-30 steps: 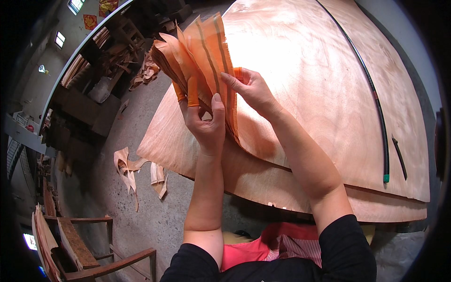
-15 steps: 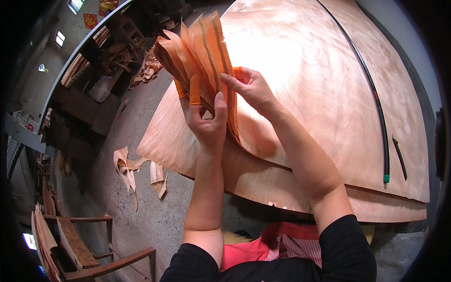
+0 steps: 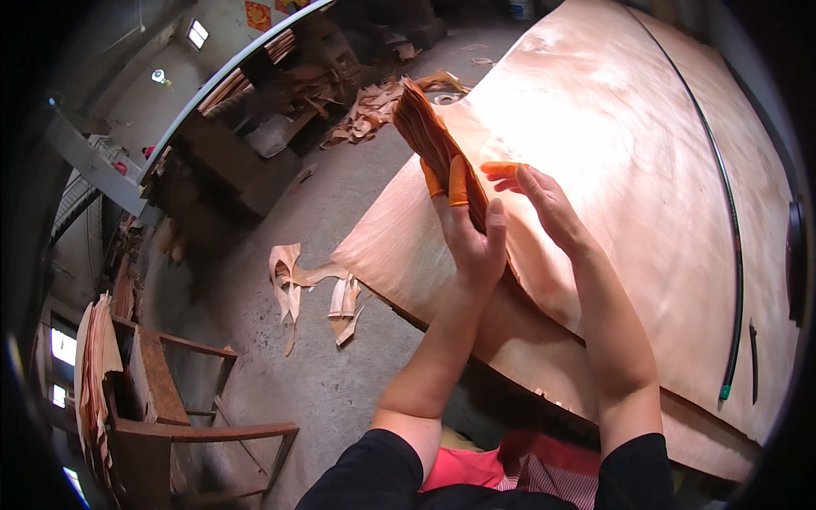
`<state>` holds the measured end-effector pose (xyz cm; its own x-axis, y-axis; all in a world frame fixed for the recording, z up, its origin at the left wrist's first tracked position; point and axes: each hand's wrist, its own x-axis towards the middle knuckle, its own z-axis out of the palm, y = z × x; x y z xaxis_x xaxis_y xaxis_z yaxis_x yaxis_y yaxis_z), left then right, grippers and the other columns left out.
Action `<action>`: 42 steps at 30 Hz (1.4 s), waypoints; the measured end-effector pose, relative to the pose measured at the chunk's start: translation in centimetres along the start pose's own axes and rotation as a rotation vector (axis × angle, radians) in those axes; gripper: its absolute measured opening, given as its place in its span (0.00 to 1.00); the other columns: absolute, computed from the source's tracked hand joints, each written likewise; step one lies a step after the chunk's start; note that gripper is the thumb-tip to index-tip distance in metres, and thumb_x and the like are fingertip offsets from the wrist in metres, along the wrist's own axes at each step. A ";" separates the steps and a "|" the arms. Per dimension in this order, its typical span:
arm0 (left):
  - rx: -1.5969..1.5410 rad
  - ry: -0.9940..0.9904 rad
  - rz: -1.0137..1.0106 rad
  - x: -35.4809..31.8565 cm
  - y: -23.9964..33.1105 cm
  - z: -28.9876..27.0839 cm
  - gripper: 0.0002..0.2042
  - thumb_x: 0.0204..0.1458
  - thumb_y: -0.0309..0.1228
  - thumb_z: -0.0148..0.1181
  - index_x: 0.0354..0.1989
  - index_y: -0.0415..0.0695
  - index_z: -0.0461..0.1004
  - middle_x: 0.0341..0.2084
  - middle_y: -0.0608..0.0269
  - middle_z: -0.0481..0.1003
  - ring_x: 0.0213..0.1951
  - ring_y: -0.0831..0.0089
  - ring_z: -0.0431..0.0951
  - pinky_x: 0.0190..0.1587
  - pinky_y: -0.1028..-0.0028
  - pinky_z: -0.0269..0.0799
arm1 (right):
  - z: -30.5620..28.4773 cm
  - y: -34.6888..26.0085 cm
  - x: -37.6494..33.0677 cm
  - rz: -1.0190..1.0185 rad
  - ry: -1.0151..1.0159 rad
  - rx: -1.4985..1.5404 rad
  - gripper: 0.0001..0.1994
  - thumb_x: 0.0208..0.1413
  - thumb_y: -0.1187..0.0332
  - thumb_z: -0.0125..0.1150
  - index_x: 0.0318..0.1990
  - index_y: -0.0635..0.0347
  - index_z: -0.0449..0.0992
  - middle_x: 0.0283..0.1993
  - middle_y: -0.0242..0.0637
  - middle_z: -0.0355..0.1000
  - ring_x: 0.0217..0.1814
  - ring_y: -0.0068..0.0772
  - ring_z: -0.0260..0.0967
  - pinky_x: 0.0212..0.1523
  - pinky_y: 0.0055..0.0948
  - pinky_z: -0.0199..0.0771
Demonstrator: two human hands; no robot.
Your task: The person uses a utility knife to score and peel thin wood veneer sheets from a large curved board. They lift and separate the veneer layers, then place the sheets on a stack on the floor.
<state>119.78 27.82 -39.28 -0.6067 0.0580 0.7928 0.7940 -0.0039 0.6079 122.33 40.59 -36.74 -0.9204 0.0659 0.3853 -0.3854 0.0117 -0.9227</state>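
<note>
My left hand [image 3: 474, 248], with orange finger covers on two fingers, is closed around a stack of thin wood veneer pieces [image 3: 425, 126]. The stack is turned nearly edge-on and tilts up to the left, above the large sheets. Just to its right is my right hand [image 3: 551, 208], apart from the stack, fingers stretched toward it and holding nothing I can see. One of its fingers also wears an orange cover. Broad pale wood veneer sheets [image 3: 612, 170] lie beneath both hands, one edge curling upward near my left wrist.
A long thin black rod [image 3: 729, 255] with a green end lies across the sheets, with a short dark strip [image 3: 753, 365] beside it. Veneer scraps [image 3: 289, 280] litter the concrete floor. At lower left, a wooden frame [image 3: 212, 432] stands beside upright veneer pieces [image 3: 95, 374].
The fanned veneer pieces have closed together and turned edge-on in my left hand. My right hand has let go of them and drawn away. The view has shifted left.
</note>
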 end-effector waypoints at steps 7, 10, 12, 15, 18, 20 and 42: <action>0.415 0.090 0.221 2.0 2.9 -3.8 0.32 0.50 0.33 0.47 0.62 0.38 0.44 0.63 0.48 0.39 0.64 0.55 0.40 0.63 0.58 0.38 | -0.8 2.3 0.3 0.107 0.218 -0.332 0.16 0.54 0.63 0.52 0.45 0.64 0.71 0.46 0.44 0.68 0.49 0.33 0.65 0.49 0.26 0.64; 0.652 -0.331 0.087 -1.4 2.8 -5.1 0.23 0.50 0.36 0.49 0.53 0.35 0.63 0.59 0.44 0.52 0.62 0.53 0.48 0.61 0.53 0.37 | -0.6 3.3 -0.2 -0.009 0.243 -0.678 0.17 0.48 0.66 0.54 0.46 0.64 0.70 0.47 0.47 0.66 0.49 0.42 0.64 0.50 0.34 0.64; 0.816 -0.595 -0.048 -3.4 2.0 -5.4 0.23 0.50 0.41 0.49 0.49 0.35 0.68 0.56 0.44 0.56 0.60 0.51 0.51 0.60 0.49 0.36 | -1.1 4.0 -0.2 -0.019 0.215 -0.871 0.18 0.47 0.68 0.54 0.47 0.64 0.69 0.48 0.46 0.66 0.49 0.43 0.63 0.50 0.35 0.63; 0.787 -0.572 -0.110 -4.7 1.7 -5.3 0.25 0.49 0.43 0.49 0.52 0.40 0.65 0.56 0.48 0.57 0.61 0.51 0.50 0.58 0.47 0.41 | -1.1 4.4 -0.3 -0.036 0.200 -1.003 0.20 0.44 0.71 0.53 0.48 0.63 0.68 0.49 0.45 0.64 0.52 0.42 0.60 0.53 0.36 0.59; 0.751 -0.490 -0.078 -6.3 0.6 -5.9 0.25 0.50 0.43 0.45 0.54 0.43 0.63 0.58 0.51 0.55 0.61 0.52 0.50 0.58 0.53 0.44 | -0.2 4.7 -1.0 -0.044 0.190 -0.956 0.21 0.41 0.73 0.54 0.48 0.63 0.68 0.50 0.43 0.64 0.53 0.40 0.59 0.54 0.36 0.57; 0.742 -0.501 -0.111 -6.2 0.7 -5.6 0.26 0.49 0.45 0.43 0.55 0.44 0.61 0.58 0.51 0.55 0.61 0.53 0.49 0.59 0.58 0.45 | -0.7 4.4 -0.8 0.003 0.238 -0.882 0.21 0.41 0.73 0.54 0.48 0.61 0.68 0.49 0.42 0.64 0.53 0.39 0.59 0.54 0.36 0.57; 0.713 -1.178 -0.659 -6.0 21.4 -13.7 0.31 0.46 0.32 0.53 0.59 0.36 0.51 0.62 0.42 0.39 0.62 0.48 0.43 0.61 0.52 0.38 | -24.0 -9.4 -32.2 0.843 0.852 -1.708 0.35 0.48 0.55 0.55 0.60 0.64 0.50 0.57 0.56 0.55 0.60 0.51 0.52 0.56 0.45 0.54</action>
<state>139.92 13.69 -30.43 -0.7472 0.5949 -0.2963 0.4642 0.7862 0.4079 157.13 62.34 -40.83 -0.3548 0.8786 0.3197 0.9073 0.4060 -0.1090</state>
